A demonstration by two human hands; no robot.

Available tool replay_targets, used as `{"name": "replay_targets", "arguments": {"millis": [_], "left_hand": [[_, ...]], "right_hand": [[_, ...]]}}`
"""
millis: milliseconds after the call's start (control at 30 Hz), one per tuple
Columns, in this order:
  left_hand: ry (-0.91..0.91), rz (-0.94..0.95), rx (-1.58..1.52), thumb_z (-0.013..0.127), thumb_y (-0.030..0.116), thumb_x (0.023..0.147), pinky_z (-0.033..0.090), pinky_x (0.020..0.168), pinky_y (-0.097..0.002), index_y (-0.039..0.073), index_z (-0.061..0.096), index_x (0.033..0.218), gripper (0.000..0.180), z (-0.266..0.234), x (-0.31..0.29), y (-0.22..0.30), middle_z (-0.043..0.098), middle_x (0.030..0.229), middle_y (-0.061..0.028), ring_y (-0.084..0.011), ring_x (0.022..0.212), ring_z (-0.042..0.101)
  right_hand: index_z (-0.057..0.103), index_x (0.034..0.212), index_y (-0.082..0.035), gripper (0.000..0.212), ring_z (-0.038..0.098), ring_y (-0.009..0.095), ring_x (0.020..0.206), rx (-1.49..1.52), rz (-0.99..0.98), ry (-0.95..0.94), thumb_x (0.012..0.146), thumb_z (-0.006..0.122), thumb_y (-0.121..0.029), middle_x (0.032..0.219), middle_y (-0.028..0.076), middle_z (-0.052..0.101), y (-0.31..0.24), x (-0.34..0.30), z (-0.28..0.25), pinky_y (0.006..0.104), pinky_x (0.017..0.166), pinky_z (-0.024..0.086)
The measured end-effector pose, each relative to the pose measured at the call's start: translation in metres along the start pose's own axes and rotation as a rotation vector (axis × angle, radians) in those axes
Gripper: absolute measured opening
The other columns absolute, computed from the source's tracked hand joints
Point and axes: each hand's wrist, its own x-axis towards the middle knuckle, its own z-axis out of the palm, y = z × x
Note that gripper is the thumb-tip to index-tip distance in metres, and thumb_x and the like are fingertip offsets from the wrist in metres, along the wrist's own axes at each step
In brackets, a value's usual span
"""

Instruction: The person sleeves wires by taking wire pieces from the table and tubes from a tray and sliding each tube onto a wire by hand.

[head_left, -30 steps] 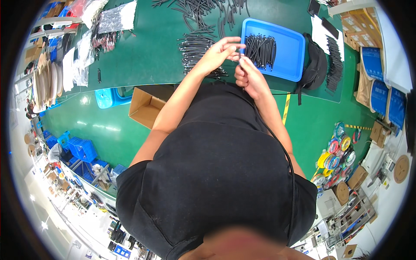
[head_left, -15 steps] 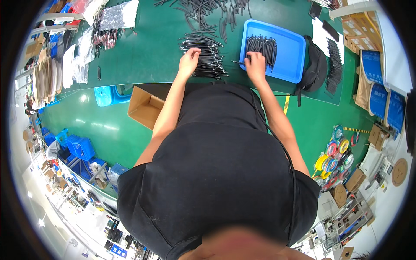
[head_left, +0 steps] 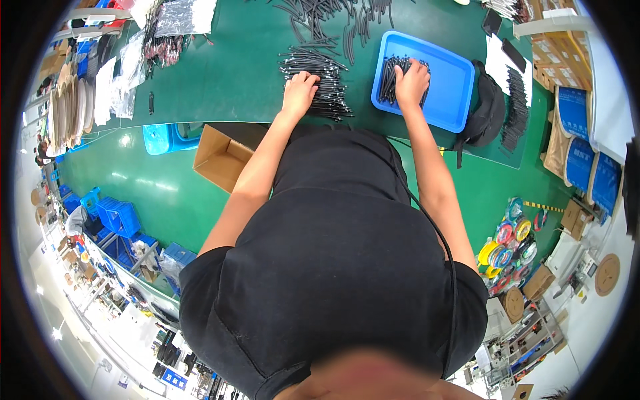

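A stack of thin black cables with shiny silver ends [head_left: 330, 90] lies crosswise near the table's front edge. On its left side rests my left hand [head_left: 298, 95], fingers bent and slightly apart, touching the cables; no lifted cable shows in it. To the right stands a shallow blue tray [head_left: 448, 87]. Inside its left half is a bundle of black cable pieces [head_left: 390, 83], lying lengthwise. Over that bundle is my right hand [head_left: 413, 85], thumb and fingers apart, with nothing visible between them. The palm and forearm hide part of the bundle.
Loose black tubes [head_left: 320, 17] are strewn at the table's far side. A black bag [head_left: 485, 110] sits against the tray's right, by more black pieces [head_left: 515, 110] and a phone [head_left: 513, 55]. Plastic bags [head_left: 175, 20] lie far left. An open cardboard box [head_left: 220, 160] is below the table edge.
My right hand has moved from the tray's left rim, where it held a dark cable piece, up and right over the bundle. My left hand has shifted slightly right onto the stack.
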Motion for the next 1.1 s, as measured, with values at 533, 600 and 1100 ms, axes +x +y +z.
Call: {"name": "replay_targets", "arguments": {"millis": [533, 600, 1100], "left_hand": [[0.201, -0.082, -0.223, 0.062, 0.01, 0.096, 0.049, 0.087, -0.0426, 0.005, 0.064, 0.106, 0.011, -0.034, -0.008, 0.0, 0.065, 0.095, -0.0114, -0.0316, 0.094, 0.063], [0.257, -0.193, -0.325, 0.057, 0.013, 0.1, 0.05, 0.084, -0.0415, 0.003, 0.061, 0.108, 0.014, -0.035, -0.009, -0.005, 0.066, 0.094, -0.0123, -0.0303, 0.091, 0.064], [-0.115, -0.329, -1.19, 0.057, 0.022, 0.106, 0.046, 0.08, -0.0251, 0.003, 0.063, 0.104, 0.021, -0.042, 0.031, 0.067, 0.061, 0.092, 0.0005, -0.009, 0.086, 0.056]], "right_hand": [[0.065, 0.117, -0.004, 0.021, 0.061, 0.038, 0.113, 0.205, -0.351, -0.73, 0.098, 0.058, -0.012, 0.117, 0.018, 0.065, -0.125, 0.01, 0.105, 0.0464, 0.099, 0.05], [0.066, 0.111, -0.002, 0.019, 0.062, 0.039, 0.11, 0.263, -0.416, -0.697, 0.099, 0.054, -0.009, 0.114, 0.019, 0.066, -0.118, 0.01, 0.1, 0.0463, 0.097, 0.05], [0.056, 0.116, -0.002, 0.023, 0.065, 0.043, 0.104, 0.707, -0.17, -0.811, 0.102, 0.054, -0.02, 0.113, 0.023, 0.067, -0.118, -0.022, -0.083, 0.0498, 0.09, 0.051]]}}
